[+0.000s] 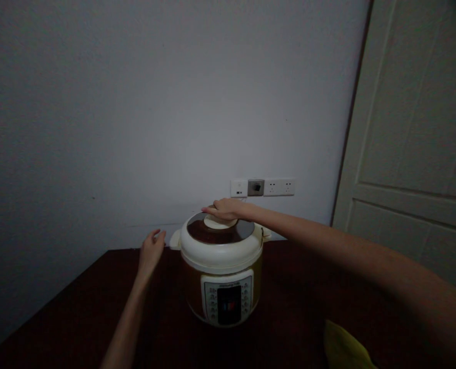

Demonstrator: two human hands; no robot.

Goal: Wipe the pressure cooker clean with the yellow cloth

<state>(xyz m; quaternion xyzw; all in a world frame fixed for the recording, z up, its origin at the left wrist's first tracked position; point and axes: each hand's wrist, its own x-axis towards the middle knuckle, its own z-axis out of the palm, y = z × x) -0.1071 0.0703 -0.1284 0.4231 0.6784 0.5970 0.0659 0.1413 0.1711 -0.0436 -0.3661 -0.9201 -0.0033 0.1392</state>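
An electric pressure cooker (222, 261) with a white lid rim, a dark shiny lid top and a control panel (230, 302) stands upright on the table. My right hand (225, 209) reaches across from the right and grips the pale lid handle (220, 223) on top, its fingers over the far side and partly hidden. To the left of the cooker, my left hand (152, 249) hovers with thumb and fingers apart, holding nothing. It is close to the cooker's left side handle (175, 240) but not touching it.
The dark reddish table (154, 333) runs up to a plain wall (174, 102). Behind the cooker are wall sockets (279, 187) and switch plates. A yellow-green cloth (345, 346) lies at the front right. On the right is a pale panelled door (412, 154).
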